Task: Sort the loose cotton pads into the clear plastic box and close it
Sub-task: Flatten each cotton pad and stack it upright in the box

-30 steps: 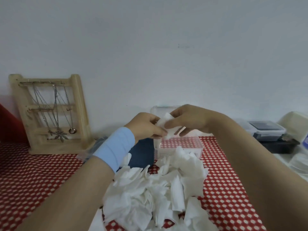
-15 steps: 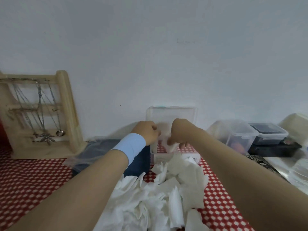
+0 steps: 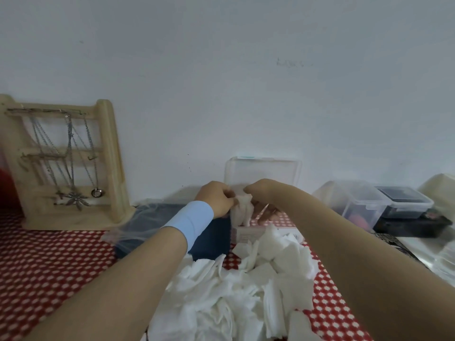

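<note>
A heap of loose white cotton pads (image 3: 246, 289) lies on the red patterned cloth in front of me. Behind it stands the clear plastic box (image 3: 248, 233), its lid (image 3: 262, 172) raised upright against the wall. My left hand (image 3: 216, 198) and my right hand (image 3: 264, 195) meet just above the box's left end. Both pinch one white cotton pad (image 3: 242, 210), which hangs down between them into the box. A light blue band wraps my left wrist. The inside of the box is mostly hidden by my hands and the heap.
A wooden jewellery stand (image 3: 61, 163) with necklaces stands at the back left. A dark blue item in clear wrap (image 3: 157, 217) lies left of the box. Clear lidded containers (image 3: 354, 203) and a dark tray (image 3: 413, 225) sit at the right.
My hands have lowered from chest height toward the box with the pad held between them. The view has shifted slightly, and the pad now hangs down into the box.
</note>
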{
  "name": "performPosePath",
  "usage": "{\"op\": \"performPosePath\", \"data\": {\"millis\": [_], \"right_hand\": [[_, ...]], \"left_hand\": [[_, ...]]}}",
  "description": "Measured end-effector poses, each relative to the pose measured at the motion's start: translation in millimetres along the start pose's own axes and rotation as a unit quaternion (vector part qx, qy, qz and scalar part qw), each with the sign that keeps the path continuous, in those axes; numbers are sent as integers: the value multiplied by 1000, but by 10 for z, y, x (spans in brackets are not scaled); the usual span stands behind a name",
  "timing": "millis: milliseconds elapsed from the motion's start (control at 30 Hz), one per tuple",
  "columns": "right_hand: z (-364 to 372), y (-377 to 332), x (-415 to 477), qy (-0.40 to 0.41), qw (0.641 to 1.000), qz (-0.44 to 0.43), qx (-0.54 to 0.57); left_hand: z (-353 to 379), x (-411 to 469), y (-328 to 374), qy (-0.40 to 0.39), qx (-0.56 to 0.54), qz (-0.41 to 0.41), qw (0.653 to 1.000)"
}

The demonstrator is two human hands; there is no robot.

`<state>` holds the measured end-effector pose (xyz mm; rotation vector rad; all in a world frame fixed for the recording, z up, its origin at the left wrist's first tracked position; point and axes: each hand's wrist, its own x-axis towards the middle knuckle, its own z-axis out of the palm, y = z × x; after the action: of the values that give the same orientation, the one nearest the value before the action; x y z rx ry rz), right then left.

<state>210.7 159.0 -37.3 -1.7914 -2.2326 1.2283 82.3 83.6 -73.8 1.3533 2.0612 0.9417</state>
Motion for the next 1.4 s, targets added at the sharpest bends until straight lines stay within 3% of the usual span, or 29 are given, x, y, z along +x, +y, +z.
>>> {"op": "performPosePath", "data": {"millis": [200,333,533,767,900,1067,1267,1400], "right_hand": [[106,-55,13,20,1000,7,-5],[58,-34,-4,26,1000,7,2],[73,57,54,50,996,-15,66],[110,113,31,41,990,-29,131],[-77,203,-50,63,990,-63,110],[-381,479,-406,168,973,-151,-56],[-133,704,-775,149,938,-88,-301],[64,736,-785,124,949,-114,-266]], "left_hand": [[-12,-68,-14,68,86,91,990],[-43,-96,-9,-21,166,119,979],[34,-33,37,19,198,139,970],[34,-149,55,-44,267,167,948],[-34,-234,159,-14,271,177,946],[-37,-474,317,-27,175,152,972],[137,-815,397,-112,182,98,972],[174,-950,365,-171,207,50,962]]}}
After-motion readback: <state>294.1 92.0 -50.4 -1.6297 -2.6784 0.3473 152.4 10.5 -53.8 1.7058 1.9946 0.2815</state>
